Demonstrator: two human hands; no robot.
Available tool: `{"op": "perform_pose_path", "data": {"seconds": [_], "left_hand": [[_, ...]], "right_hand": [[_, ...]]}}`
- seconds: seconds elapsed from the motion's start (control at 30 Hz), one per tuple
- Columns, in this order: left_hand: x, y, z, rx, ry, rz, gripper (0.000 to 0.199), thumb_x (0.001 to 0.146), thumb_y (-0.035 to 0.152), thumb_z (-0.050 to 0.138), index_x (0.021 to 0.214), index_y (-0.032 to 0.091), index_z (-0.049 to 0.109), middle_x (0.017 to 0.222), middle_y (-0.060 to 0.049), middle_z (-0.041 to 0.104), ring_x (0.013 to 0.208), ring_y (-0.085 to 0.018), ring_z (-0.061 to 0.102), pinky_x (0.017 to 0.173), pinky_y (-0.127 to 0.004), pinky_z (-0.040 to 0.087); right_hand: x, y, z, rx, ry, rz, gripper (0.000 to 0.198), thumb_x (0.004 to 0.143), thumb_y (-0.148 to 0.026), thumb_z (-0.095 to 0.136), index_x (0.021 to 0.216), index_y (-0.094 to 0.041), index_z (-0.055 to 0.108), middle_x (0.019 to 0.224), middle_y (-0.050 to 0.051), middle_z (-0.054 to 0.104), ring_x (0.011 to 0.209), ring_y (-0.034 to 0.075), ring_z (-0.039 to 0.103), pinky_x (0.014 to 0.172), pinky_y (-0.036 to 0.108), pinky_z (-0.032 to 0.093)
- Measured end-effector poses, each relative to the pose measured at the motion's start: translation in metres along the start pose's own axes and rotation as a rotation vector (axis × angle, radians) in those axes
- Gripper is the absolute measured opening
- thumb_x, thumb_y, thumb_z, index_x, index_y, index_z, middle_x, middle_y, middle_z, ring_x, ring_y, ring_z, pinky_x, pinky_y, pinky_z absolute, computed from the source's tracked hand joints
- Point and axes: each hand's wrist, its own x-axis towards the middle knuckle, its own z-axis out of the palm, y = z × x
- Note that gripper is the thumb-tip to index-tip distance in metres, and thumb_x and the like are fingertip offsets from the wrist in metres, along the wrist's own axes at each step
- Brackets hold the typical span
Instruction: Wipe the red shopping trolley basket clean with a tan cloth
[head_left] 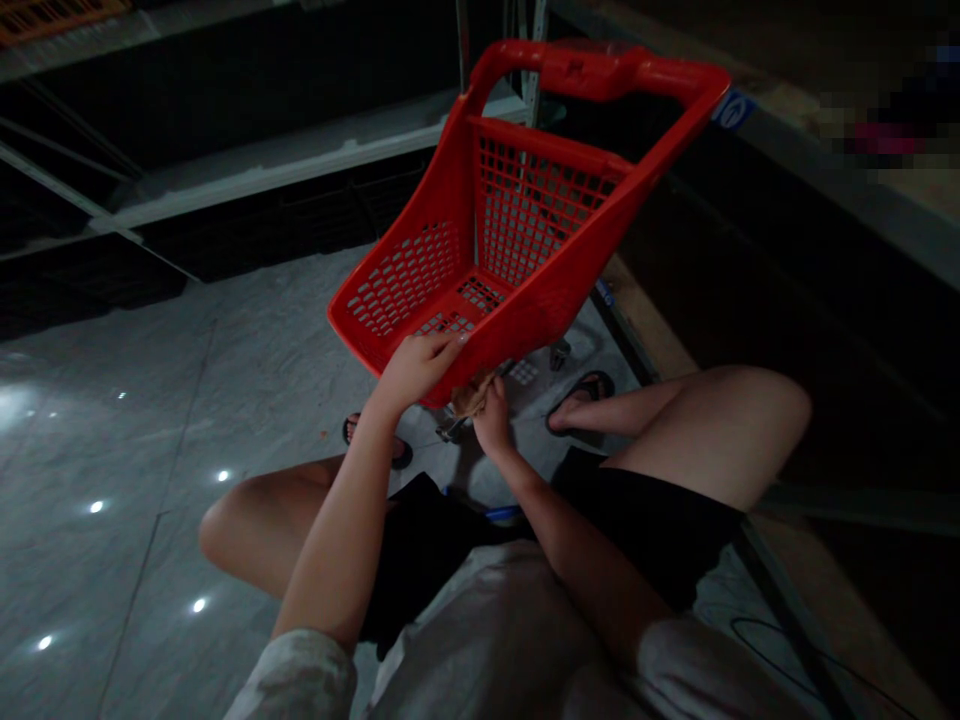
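Note:
A red plastic shopping cart (555,270) with lattice sides stands just ahead of my knees, its handle on the far side. Over the near rim of its basket lies my left hand (421,368), thumb and fingers bent around the edge. My right hand (493,418) is lower, outside the basket, closed on a crumpled brown cloth (471,396). The cloth is up against the underside of the cart's near end, by a caster (451,430). Part of the cloth is hidden by my fingers.
Metal shelving (322,160) runs along the back left, with dark crates (262,220) under it. A wooden-edged shelf (825,150) stands close on the right. Black cable (780,625) lies on the tiled floor (150,420) at lower right. My sandalled feet flank the cart's near end.

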Motion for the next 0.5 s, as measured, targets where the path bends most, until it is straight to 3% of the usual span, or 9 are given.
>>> {"op": "perform_pose_path", "data": {"seconds": [0.07, 0.17, 0.23, 0.37, 0.43, 0.5], "left_hand": [[0.000, 0.002, 0.000, 0.005, -0.001, 0.018, 0.054, 0.104, 0.054, 0.038, 0.082, 0.017, 0.071, 0.063, 0.002, 0.055, 0.061, -0.012, 0.050, 0.060, -0.025, 0.033], [0.000, 0.002, 0.000, 0.013, 0.006, 0.011, 0.053, 0.104, 0.053, 0.039, 0.081, 0.017, 0.071, 0.062, 0.003, 0.053, 0.060, -0.012, 0.050, 0.059, -0.025, 0.032], [-0.001, 0.002, 0.001, 0.031, 0.014, -0.006, 0.053, 0.105, 0.053, 0.040, 0.081, 0.017, 0.071, 0.059, 0.003, 0.051, 0.057, -0.012, 0.048, 0.058, -0.026, 0.030], [-0.002, 0.005, 0.002, 0.058, 0.019, -0.019, 0.050, 0.105, 0.052, 0.042, 0.087, 0.018, 0.074, 0.062, 0.002, 0.057, 0.058, -0.012, 0.050, 0.059, -0.026, 0.033], [-0.003, 0.007, 0.002, 0.068, 0.023, -0.025, 0.049, 0.105, 0.051, 0.043, 0.091, 0.018, 0.076, 0.062, 0.002, 0.059, 0.059, -0.012, 0.052, 0.060, -0.026, 0.033], [-0.003, 0.010, 0.003, 0.074, 0.027, -0.026, 0.049, 0.105, 0.049, 0.043, 0.091, 0.018, 0.077, 0.063, 0.001, 0.060, 0.060, -0.013, 0.053, 0.061, -0.025, 0.034]], "right_hand": [[0.002, 0.012, -0.002, 0.005, 0.034, 0.059, 0.022, 0.072, -0.018, 0.063, 0.093, -0.018, 0.066, 0.098, 0.008, 0.065, 0.095, 0.023, 0.064, 0.089, 0.040, 0.056], [0.030, -0.007, -0.012, 0.006, 0.167, 0.064, 0.022, 0.072, -0.015, 0.057, 0.093, -0.019, 0.062, 0.095, 0.005, 0.062, 0.091, 0.021, 0.062, 0.088, 0.038, 0.055], [0.057, -0.036, -0.024, 0.018, 0.256, 0.000, 0.025, 0.074, -0.015, 0.056, 0.098, -0.020, 0.061, 0.099, 0.004, 0.061, 0.094, 0.019, 0.061, 0.091, 0.036, 0.053], [0.096, -0.084, -0.045, 0.037, 0.387, -0.292, 0.029, 0.077, -0.016, 0.057, 0.104, -0.023, 0.062, 0.105, 0.003, 0.060, 0.100, 0.018, 0.061, 0.095, 0.036, 0.053], [0.095, -0.082, -0.045, 0.033, 0.383, -0.316, 0.028, 0.077, -0.017, 0.058, 0.104, -0.023, 0.061, 0.110, 0.005, 0.059, 0.106, 0.019, 0.061, 0.100, 0.039, 0.052], [0.082, -0.060, -0.038, 0.034, 0.334, -0.234, 0.028, 0.076, -0.019, 0.060, 0.103, -0.023, 0.061, 0.116, 0.007, 0.058, 0.113, 0.021, 0.059, 0.106, 0.043, 0.049]]}}
